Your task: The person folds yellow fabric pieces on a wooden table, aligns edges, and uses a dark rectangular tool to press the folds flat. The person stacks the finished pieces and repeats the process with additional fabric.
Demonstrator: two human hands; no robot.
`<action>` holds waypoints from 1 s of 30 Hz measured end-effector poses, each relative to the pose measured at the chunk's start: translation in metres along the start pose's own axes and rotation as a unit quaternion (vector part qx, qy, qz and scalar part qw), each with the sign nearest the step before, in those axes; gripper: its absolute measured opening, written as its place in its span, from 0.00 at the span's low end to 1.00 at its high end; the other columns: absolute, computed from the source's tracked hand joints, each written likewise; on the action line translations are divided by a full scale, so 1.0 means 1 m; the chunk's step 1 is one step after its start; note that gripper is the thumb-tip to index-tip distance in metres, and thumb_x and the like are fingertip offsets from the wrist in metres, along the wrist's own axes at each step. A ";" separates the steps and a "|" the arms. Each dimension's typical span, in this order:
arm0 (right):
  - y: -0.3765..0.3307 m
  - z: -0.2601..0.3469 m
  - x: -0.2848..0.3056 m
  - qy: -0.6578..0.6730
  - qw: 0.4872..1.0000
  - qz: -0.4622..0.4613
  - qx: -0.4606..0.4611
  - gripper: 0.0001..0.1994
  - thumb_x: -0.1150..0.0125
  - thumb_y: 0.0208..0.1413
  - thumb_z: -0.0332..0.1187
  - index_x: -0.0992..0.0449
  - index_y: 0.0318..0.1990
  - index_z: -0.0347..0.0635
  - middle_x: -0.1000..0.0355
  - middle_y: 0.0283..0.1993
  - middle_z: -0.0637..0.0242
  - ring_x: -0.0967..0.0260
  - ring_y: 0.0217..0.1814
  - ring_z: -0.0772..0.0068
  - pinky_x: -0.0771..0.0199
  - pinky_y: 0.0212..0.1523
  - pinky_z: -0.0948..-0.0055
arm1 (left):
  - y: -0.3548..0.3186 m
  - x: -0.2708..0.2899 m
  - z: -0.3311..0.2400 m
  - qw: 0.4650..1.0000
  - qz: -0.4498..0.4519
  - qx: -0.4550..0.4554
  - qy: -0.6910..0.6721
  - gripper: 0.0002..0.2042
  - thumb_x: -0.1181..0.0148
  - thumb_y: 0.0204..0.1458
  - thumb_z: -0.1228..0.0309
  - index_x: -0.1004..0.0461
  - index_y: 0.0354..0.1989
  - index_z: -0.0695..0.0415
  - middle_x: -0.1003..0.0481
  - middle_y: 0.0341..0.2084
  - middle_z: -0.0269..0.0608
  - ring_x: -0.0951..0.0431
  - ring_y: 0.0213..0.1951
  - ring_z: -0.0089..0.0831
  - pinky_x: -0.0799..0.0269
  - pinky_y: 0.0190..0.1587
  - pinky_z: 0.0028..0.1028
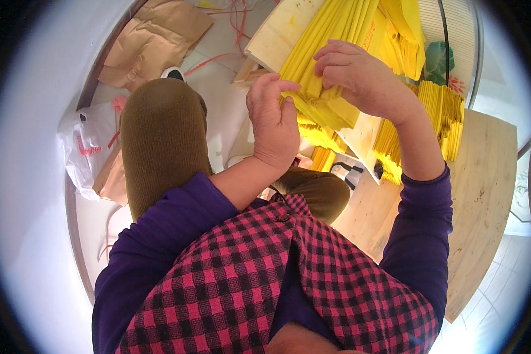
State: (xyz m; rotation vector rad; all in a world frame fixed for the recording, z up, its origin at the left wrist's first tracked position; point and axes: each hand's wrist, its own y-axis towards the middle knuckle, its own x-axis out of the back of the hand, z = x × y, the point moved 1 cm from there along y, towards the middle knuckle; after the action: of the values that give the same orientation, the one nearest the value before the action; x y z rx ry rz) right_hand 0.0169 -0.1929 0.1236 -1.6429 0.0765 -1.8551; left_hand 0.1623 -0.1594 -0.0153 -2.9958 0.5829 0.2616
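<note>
A bundle of long yellow folded sheets (326,57), paper or thin film, lies on a pale wooden board, its folds running away from me. My left hand (271,121) is at the bundle's near left edge. Its thumb and forefinger stand apart, with the tips touching the yellow edge. From the right, my right hand (363,76) reaches over the same bundle. Its bent fingers close on the upper folds, and its thumb is mostly hidden. Under my hands, the near end of the bundle bends down in a loose flap (336,113).
More yellow folded stacks (439,112) stand at the right, beside a wooden tabletop (484,177). A black cable (445,35) hangs behind them. Brown paper (159,41), a white plastic bag (88,144) and red strips (209,61) lie on the left. My knee (165,135) rises there.
</note>
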 end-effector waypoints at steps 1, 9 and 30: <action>-0.001 0.000 0.000 -0.003 1.000 0.004 -0.005 0.09 0.44 0.35 0.20 0.33 0.27 0.41 0.31 0.38 0.66 0.35 0.52 0.58 0.39 0.60 0.62 | 0.000 0.000 0.000 1.000 0.002 0.003 0.003 0.10 0.51 0.49 0.80 0.29 0.38 0.56 0.35 0.47 0.46 0.38 0.53 0.41 0.47 0.59 0.33; -0.004 0.000 0.004 0.021 1.000 -0.017 -0.014 0.13 0.40 0.31 0.20 0.32 0.29 0.39 0.34 0.33 0.61 0.36 0.44 0.53 0.34 0.45 0.61 | 0.000 0.000 -0.001 1.000 0.005 0.017 -0.007 0.10 0.51 0.49 0.80 0.29 0.39 0.56 0.36 0.48 0.47 0.38 0.53 0.41 0.48 0.59 0.33; 0.005 0.000 -0.001 0.011 0.999 0.035 -0.038 0.13 0.46 0.35 0.17 0.29 0.33 0.40 0.30 0.43 0.63 0.37 0.55 0.58 0.35 0.55 0.65 | -0.002 0.000 -0.004 0.999 0.023 -0.020 0.036 0.12 0.50 0.47 0.80 0.27 0.40 0.56 0.37 0.50 0.47 0.40 0.56 0.43 0.50 0.60 0.36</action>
State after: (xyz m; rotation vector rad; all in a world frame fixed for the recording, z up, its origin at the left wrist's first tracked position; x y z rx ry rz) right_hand 0.0191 -0.1957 0.1203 -1.6500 0.2140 -1.8372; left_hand 0.1638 -0.1583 -0.0113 -3.0441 0.6614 0.1697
